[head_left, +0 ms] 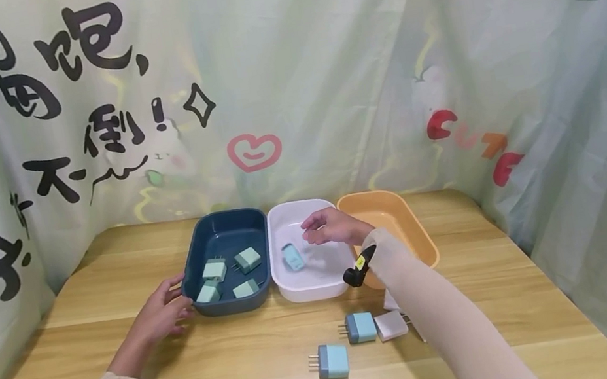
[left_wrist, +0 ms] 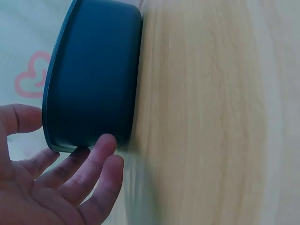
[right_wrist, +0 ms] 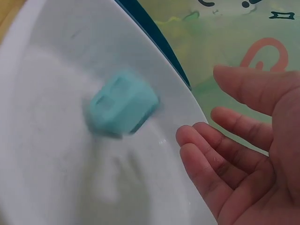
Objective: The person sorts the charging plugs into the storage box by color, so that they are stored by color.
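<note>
My right hand (head_left: 336,225) hovers over the white bin (head_left: 319,288), fingers apart and holding nothing. A light blue charger plug (head_left: 293,257) is inside that bin, just left of the fingers; it looks blurred in the right wrist view, clear of the hand. At the left, my left hand (head_left: 160,311) touches the outer end of the dark blue bin (head_left: 232,305) with loosely spread fingers. In the left wrist view the thumb (left_wrist: 23,118) meets the rim. Several pale green charger plugs (head_left: 247,259) lie in the dark blue bin.
An orange bin (head_left: 418,234) adjoins the white one on the right, partly behind the right forearm. In front lie two blue charger plugs (head_left: 333,362) and white plugs (head_left: 391,325), partly hidden by the sleeve. A printed curtain (head_left: 310,82) hangs behind the wooden table (head_left: 237,372).
</note>
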`<state>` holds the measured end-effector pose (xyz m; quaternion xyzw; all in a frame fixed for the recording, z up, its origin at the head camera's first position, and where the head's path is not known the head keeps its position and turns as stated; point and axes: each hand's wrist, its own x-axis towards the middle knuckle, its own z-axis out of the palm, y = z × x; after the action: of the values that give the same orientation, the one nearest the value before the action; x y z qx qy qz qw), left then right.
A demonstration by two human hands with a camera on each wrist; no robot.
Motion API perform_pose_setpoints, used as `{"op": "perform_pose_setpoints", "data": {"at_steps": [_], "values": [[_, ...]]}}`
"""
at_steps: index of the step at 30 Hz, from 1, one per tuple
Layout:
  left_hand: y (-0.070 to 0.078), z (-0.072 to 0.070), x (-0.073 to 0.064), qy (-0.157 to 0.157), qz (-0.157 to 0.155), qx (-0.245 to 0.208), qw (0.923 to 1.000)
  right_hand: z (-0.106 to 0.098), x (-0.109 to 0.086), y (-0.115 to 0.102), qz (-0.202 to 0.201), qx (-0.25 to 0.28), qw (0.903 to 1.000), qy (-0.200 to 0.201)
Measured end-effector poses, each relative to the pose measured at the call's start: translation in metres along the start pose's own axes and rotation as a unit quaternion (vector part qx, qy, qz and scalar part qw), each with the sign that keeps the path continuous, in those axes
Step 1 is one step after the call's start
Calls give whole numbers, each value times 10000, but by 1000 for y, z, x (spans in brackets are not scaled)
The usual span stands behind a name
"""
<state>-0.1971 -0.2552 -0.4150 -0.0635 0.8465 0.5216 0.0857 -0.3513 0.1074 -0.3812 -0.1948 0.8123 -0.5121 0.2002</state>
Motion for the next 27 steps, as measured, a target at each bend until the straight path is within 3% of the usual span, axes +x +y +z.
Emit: {"op": "perform_pose_setpoints", "data": {"at_steps": [17, 27], "values": [[2, -2, -1, -49, 62, 19, 10000, 6, -36, -7, -381, -758, 9963, -136], [4, 0, -3, -37, 93, 153, 9998, 13, -65, -4, -864, -1036, 9904, -315]]}}
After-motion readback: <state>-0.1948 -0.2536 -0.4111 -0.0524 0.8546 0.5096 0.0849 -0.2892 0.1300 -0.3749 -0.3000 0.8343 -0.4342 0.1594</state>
